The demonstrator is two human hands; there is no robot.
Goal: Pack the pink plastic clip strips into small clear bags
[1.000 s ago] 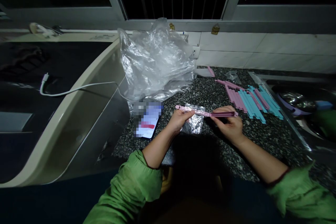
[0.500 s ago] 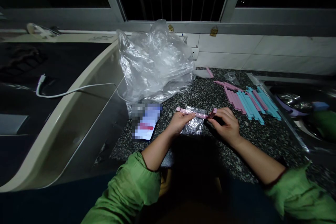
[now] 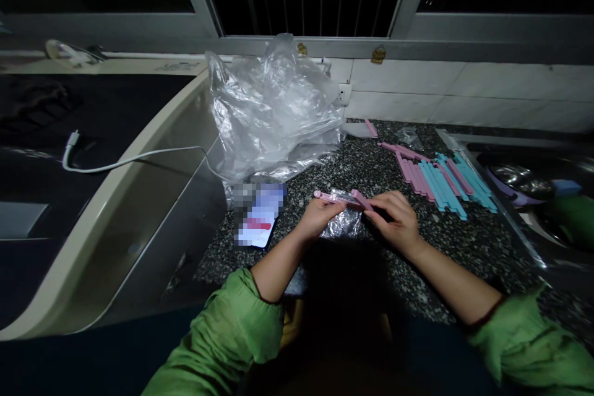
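My left hand (image 3: 318, 216) is closed on one end of a long pink bag clip (image 3: 327, 197), thumb along the top. A small clear plastic bag (image 3: 344, 224) lies across the clip and hangs below it. My right hand (image 3: 396, 221) pinches the clip's other arm (image 3: 362, 200), which is folded back at an angle over the first arm and the bag. Both hands are just above the dark speckled counter, and their fingertips partly hide the clip.
Several pink clips (image 3: 413, 177) and blue clips (image 3: 440, 189) lie at right. A large clear plastic bag (image 3: 283, 111) is piled at the back. A phone (image 3: 260, 216) lies left of my hands, near a white cable (image 3: 139, 156). Far right is a sink edge (image 3: 496, 204).
My right hand has swung the clip's arm to the left, so it now leans over the other arm and the bag. My left hand has stayed almost still.
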